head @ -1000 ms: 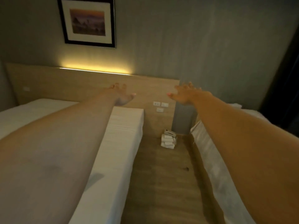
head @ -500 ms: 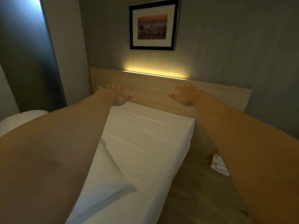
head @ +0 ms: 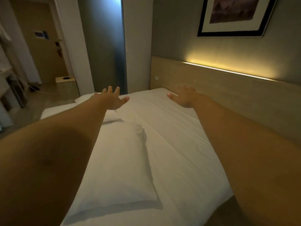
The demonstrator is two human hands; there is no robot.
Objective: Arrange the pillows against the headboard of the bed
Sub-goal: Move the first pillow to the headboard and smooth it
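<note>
A white pillow [head: 120, 163] lies flat on the white bed [head: 184, 154], away from the wooden headboard [head: 228, 90] that runs along the right. A second white pillow [head: 110, 115] peeks out beyond it, partly hidden by my left forearm. My left hand [head: 114, 99] is stretched out over the far part of the bed, fingers spread, holding nothing. My right hand [head: 184, 97] is also open, palm inward, above the mattress near the headboard. Both hands are above the bedding and apart from the pillows.
A framed picture [head: 234, 15] hangs above the lit headboard. A dark panel [head: 104, 44] and a white wall stand past the bed's far end. On the left are a door [head: 42, 35], a small wooden box [head: 66, 79] and floor space.
The view has swung left from the gap between two beds onto this bed. The pillows have come into view. Both arms stay stretched forward with hands open.
</note>
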